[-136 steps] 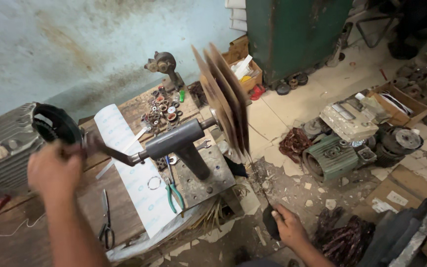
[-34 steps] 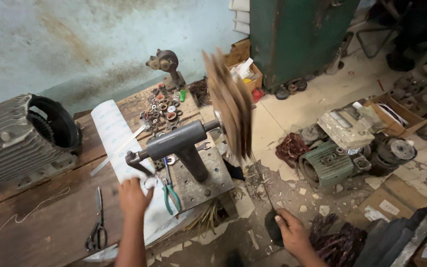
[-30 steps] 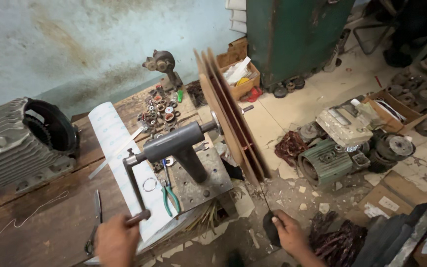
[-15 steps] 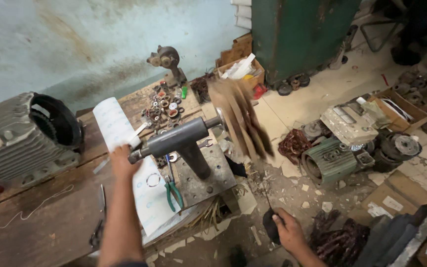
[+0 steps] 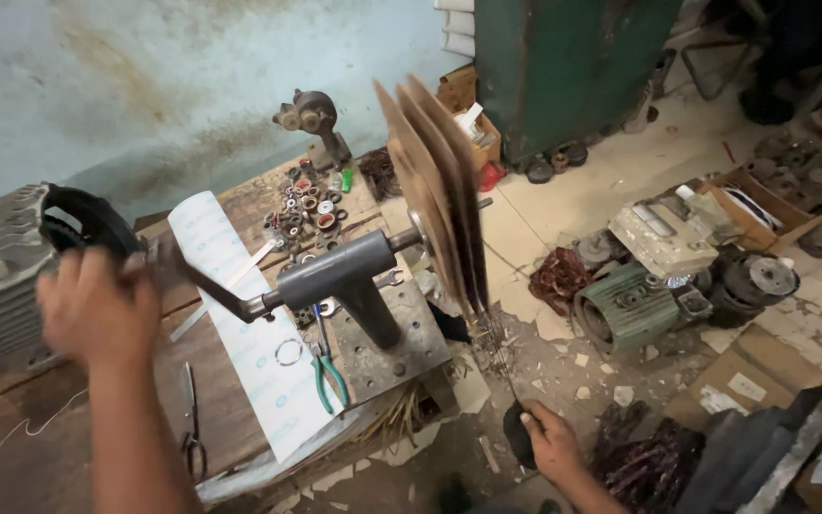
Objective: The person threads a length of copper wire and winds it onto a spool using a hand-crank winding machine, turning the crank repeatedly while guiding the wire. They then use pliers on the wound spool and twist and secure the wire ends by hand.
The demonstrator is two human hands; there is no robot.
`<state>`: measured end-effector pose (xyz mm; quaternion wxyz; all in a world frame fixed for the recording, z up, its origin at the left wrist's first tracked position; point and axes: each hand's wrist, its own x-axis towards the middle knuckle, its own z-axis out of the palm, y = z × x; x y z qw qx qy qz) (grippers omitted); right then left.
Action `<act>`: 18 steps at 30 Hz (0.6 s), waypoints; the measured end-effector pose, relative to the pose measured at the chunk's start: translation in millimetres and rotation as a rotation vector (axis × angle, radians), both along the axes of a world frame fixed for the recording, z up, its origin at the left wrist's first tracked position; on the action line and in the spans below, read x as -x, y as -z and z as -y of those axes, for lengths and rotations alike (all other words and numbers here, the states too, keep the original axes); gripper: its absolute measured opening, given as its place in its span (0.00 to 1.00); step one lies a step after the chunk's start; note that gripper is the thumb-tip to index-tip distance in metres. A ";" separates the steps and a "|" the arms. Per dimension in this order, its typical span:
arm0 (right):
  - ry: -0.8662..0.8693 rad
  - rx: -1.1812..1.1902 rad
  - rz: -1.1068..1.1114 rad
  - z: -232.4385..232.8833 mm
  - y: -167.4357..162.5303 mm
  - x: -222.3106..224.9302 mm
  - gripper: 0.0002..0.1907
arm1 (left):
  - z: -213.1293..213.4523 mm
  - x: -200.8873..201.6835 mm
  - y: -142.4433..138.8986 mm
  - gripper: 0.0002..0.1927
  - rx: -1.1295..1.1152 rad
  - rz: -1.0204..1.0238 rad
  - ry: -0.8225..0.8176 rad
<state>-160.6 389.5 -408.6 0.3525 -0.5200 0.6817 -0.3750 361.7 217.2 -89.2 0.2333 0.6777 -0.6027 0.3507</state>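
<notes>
My left hand (image 5: 102,305) grips the crank handle (image 5: 197,281) of a grey hand-cranked winding machine (image 5: 349,281) bolted to the wooden workbench (image 5: 11,447). At the machine's far end, brown wooden former boards (image 5: 435,190) stand on the shaft, blurred by motion. Low down beside the bench, my right hand (image 5: 549,443) is closed around a dark object, with thin wire (image 5: 497,357) running up from it toward the boards.
A white paper sheet (image 5: 259,362), green-handled pliers (image 5: 327,366), scissors (image 5: 192,424) and several small bearings (image 5: 306,205) lie on the bench. A finned motor housing (image 5: 11,266) sits left. Motor parts (image 5: 639,295), boxes and a green cabinet (image 5: 563,67) crowd the floor.
My left hand has swung the crank around from low near the bench front to up at the left. The former boards have rotated with it. My right hand stays low.
</notes>
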 end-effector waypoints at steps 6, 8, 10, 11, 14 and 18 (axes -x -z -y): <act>-0.011 0.110 0.015 -6.3 -5.3 3.1 0.12 | 94.7 19.1 114.5 0.12 -0.333 -0.181 0.158; -0.001 0.085 0.040 -8.0 -3.8 4.2 0.12 | 48.9 40.8 168.5 0.40 -0.367 -0.277 0.148; -0.030 0.065 0.036 -7.6 -0.9 4.7 0.11 | -20.5 57.9 189.1 0.29 -0.418 -0.235 0.168; -0.039 0.056 0.040 -6.7 0.8 4.8 0.11 | -62.4 65.8 185.4 0.26 -0.446 -0.285 0.102; 0.011 -0.030 0.043 -2.5 6.2 5.8 0.13 | -148.2 70.4 126.1 0.14 -0.508 -0.309 -0.076; 0.004 -0.008 -0.029 -2.6 10.1 11.5 0.17 | -134.0 45.9 31.3 0.10 -0.221 -0.239 -0.112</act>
